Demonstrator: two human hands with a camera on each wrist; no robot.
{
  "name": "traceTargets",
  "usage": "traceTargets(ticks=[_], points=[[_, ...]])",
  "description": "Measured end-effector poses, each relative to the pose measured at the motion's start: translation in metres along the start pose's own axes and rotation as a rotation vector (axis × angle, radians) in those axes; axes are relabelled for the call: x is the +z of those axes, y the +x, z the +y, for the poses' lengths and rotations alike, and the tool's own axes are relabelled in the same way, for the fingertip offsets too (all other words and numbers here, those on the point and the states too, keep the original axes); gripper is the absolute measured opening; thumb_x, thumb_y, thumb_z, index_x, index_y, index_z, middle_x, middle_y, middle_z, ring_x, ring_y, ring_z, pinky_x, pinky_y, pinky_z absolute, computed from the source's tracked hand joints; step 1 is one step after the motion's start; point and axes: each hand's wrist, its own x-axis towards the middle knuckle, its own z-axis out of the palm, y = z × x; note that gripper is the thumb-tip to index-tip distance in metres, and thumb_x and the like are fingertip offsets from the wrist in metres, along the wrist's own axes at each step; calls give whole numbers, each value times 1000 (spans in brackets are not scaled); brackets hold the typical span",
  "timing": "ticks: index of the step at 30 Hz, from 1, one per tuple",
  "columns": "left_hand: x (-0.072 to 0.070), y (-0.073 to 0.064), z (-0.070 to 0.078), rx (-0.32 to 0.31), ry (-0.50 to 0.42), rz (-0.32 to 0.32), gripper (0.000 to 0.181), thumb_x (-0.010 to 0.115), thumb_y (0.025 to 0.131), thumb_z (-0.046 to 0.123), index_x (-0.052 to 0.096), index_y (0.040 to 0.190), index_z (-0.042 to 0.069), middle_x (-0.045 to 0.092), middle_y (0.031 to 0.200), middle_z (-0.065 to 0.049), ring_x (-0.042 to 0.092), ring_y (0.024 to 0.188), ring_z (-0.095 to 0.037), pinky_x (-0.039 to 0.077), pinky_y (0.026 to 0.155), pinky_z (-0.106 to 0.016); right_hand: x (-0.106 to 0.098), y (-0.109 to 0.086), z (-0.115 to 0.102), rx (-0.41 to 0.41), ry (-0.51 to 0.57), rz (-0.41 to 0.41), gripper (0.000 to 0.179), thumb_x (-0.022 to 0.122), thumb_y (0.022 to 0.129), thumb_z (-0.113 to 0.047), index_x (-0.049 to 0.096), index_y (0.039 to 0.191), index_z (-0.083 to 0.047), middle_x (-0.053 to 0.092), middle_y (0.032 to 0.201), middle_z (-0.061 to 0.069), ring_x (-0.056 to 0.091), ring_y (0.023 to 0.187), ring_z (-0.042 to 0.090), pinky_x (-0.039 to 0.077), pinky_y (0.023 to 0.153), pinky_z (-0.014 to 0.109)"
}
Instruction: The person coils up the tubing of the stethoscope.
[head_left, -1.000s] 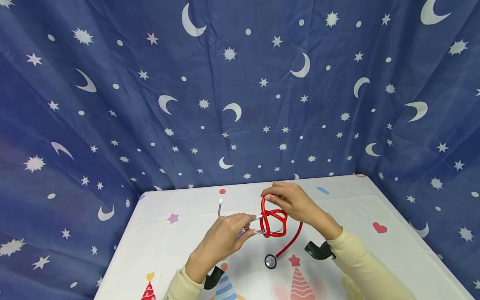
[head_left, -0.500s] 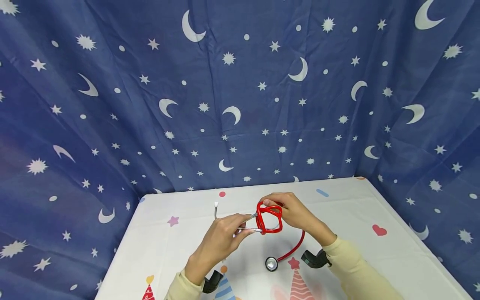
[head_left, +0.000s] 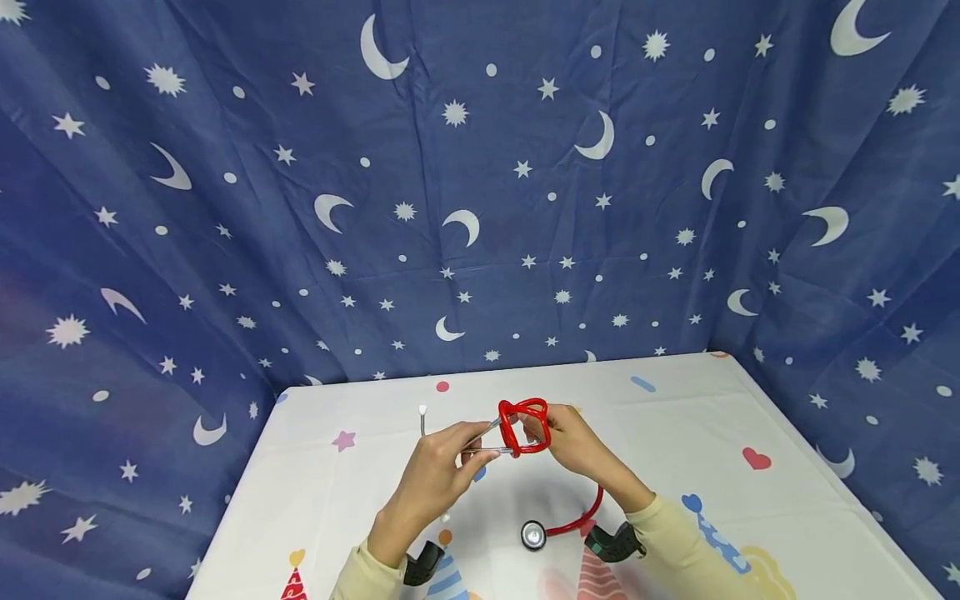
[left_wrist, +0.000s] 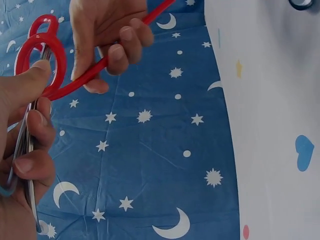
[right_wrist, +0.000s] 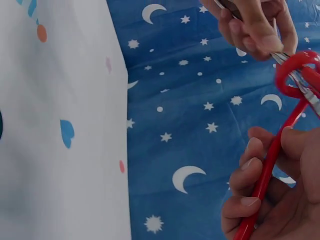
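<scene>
A stethoscope with red tubing is held above the table. Its tubing winds in loops around the metal ear tubes. My left hand grips those ear tubes, thumb against the metal just below the loops in the left wrist view. My right hand curls its fingers round a straight length of red tube leading away from the loops. One white ear tip sticks up behind my left hand. Below, the round chest piece hangs or rests over the tablecloth; I cannot tell which.
A white tablecloth printed with party hats, hearts and stars covers the table. Behind it hangs a blue curtain with moons and stars. A black wrist camera mount sits on the right wrist, another black mount on the left.
The right hand has left the top of the red loop and now holds the tubing at the loops' right side. Both hands and the looped tubing have shifted left; the loops look more compact.
</scene>
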Motion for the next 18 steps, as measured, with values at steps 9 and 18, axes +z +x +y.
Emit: traceTargets(ticks=[9,18], points=[[-4,3,-9,-76,-48,114,34,82,79,15,69,109,5,59,74,4,51,63,-3,42,55,-12,16,-5,4,25,41,-42,21,53,102,-23,65,92,-10,55,69,4,47,60,8,39,53,21],[-5,6,-19,-157,-49,184,33,83,77,12,69,106,5,61,72,3,52,64,-3,43,55,-13,20,-14,-1,-8,1,-59,22,51,104,-26,69,111,-16,56,73,-4,44,58,4,38,50,20]])
